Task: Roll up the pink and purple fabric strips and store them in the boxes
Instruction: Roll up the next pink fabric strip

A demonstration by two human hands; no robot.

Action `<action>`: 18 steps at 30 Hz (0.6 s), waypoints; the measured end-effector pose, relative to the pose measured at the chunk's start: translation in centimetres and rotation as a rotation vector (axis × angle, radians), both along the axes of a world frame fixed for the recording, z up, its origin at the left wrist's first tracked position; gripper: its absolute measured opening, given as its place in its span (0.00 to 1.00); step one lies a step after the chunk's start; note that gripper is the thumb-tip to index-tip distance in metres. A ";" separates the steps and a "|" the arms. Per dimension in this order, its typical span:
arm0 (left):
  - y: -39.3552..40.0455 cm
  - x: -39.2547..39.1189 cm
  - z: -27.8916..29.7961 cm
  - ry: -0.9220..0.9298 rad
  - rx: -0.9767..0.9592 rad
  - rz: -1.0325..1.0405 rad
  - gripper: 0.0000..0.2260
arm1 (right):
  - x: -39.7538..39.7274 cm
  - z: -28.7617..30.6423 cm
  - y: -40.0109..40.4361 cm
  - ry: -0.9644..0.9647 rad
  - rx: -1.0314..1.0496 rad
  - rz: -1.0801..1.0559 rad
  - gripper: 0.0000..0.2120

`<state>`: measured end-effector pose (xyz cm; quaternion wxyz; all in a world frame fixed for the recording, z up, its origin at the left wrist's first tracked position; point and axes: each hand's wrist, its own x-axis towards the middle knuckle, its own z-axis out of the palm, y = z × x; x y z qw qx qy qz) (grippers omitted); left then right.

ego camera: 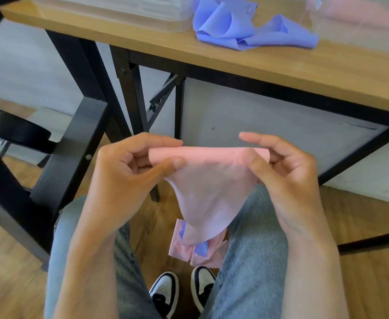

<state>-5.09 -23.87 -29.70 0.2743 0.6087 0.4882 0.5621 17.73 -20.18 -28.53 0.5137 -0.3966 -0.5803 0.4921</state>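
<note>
Both forearms fill the near edge, reaching out over a pair of blue jeans (253, 261), and below them black-and-white sneakers (182, 291) sit on the wooden floor (361, 217). Up at the middle, the left hand (129, 171) and the right hand (285, 171) are working a pink fabric strip (209, 180) between them. Left thumb and fingers pinch the left end of its rolled top edge; right thumb presses on the right end with the fingers curled behind it, forefinger stretched out above. So the hands are apart, each clamped on one end of the roll, held over the lap and short of the table. From that rolled edge the loose pink tail hangs down between the knees toward a heap of pink and purple strips (198, 247) lying on the floor just beyond the shoes. Farther off, on the wooden table (281, 72), a crumpled purple fabric strip (241, 26) lies near the front edge. Left of it stands a clear plastic box (119, 10); right of it another clear box (359, 21) with something pink blurred inside. Far left, a black chair frame (78, 143) stands beside the table's black legs.
</note>
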 end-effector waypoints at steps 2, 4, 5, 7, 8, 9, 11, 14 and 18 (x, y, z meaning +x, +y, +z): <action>0.0 0.0 0.1 -0.002 -0.011 0.000 0.09 | 0.3 0.0 -0.1 -0.026 -0.004 0.051 0.14; -0.1 -0.1 0.1 -0.010 -0.028 -0.004 0.09 | 0.5 0.0 -0.2 -0.074 -0.004 0.052 0.14; -0.1 -0.1 0.1 -0.014 -0.040 -0.016 0.10 | 0.6 0.0 -0.2 -0.095 -0.003 0.037 0.12; -0.2 -0.1 0.2 -0.009 -0.054 -0.055 0.11 | 0.6 -0.2 0.0 -0.111 0.011 0.018 0.07; -0.3 0.0 0.2 -0.001 -0.048 -0.065 0.11 | 0.5 -0.3 0.0 -0.109 0.024 0.016 0.05; -0.3 0.1 0.3 0.006 -0.036 -0.067 0.12 | 0.4 -0.4 0.1 -0.104 0.032 0.008 0.06; -0.3 0.2 0.3 0.003 -0.018 -0.058 0.13 | 0.2 -0.5 0.1 -0.095 0.027 -0.007 0.08; -0.2 0.1 0.1 -0.019 -0.032 -0.035 0.11 | 0.3 -0.6 0.1 -0.084 0.016 0.018 0.06; -0.2 -0.1 0.0 -0.043 -0.076 0.007 0.10 | 0.3 -0.3 -0.2 -0.052 -0.016 0.093 0.14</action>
